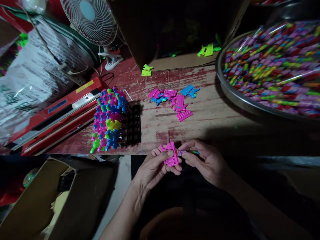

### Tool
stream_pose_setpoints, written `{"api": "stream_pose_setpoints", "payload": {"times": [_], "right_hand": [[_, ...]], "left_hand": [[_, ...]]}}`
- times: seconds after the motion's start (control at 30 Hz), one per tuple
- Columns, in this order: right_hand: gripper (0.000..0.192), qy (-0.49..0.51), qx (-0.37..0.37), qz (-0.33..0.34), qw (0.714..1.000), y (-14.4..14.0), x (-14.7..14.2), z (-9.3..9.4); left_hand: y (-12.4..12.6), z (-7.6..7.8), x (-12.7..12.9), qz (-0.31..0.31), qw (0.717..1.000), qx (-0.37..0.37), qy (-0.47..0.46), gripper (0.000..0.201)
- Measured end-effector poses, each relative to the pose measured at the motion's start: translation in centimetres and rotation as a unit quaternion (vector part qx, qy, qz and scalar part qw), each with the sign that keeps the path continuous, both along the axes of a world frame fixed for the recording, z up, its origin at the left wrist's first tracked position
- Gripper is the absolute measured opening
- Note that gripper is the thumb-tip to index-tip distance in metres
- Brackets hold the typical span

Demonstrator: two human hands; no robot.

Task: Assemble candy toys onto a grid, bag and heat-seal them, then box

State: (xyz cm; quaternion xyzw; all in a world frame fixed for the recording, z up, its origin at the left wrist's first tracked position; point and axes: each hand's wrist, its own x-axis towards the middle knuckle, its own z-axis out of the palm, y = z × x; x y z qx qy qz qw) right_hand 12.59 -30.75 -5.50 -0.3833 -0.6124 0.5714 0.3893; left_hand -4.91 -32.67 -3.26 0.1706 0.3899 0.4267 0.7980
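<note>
My left hand grips a pink plastic horse figure with a flat slotted base, thumb pressed on top. In my right hand a thin stick in a colourful printed wrapper is pinched, its near end against the figure's base. Whether that end sits inside the base I cannot tell. Beyond my hands lie several loose pink figures and a blue one. To the left, many coloured horse figures stand packed in rows on a black gridded tray.
A large metal basin heaped with wrapped sticks stands at the right. Behind is an open cardboard box, with a yellow figure by its corner. At left are a red bar sealer, a fan and a white sack.
</note>
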Motion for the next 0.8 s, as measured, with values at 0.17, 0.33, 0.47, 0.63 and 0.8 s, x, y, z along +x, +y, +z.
{"api": "stream_pose_setpoints", "payload": {"times": [0.17, 0.33, 0.47, 0.63, 0.8], "right_hand": [[0.008, -0.017, 0.100, 0.002, 0.995, -0.4, 0.4, -0.3], [0.010, 0.036, 0.002, 0.039, 0.999, -1.0, 0.7, -0.7], [0.009, 0.046, 0.006, 0.062, 0.997, -0.8, 1.0, -0.8], [0.005, -0.033, 0.184, 0.071, 0.980, 0.8, 1.2, -0.5], [0.012, -0.105, 0.192, 0.112, 0.969, 1.7, 1.6, -0.1]], "left_hand": [[-0.1, 0.0, -0.2, -0.044, 0.999, -0.020, 0.002, 0.019], [-0.5, -0.5, 0.1, -0.046, 0.999, -0.001, 0.017, 0.020], [-0.7, -0.3, 0.4, -0.038, 0.999, 0.018, 0.033, 0.017], [-0.5, -0.6, 0.5, -0.028, 0.998, 0.029, 0.052, 0.015], [-0.5, -1.1, 0.7, -0.033, 0.996, 0.037, 0.074, 0.018]]}}
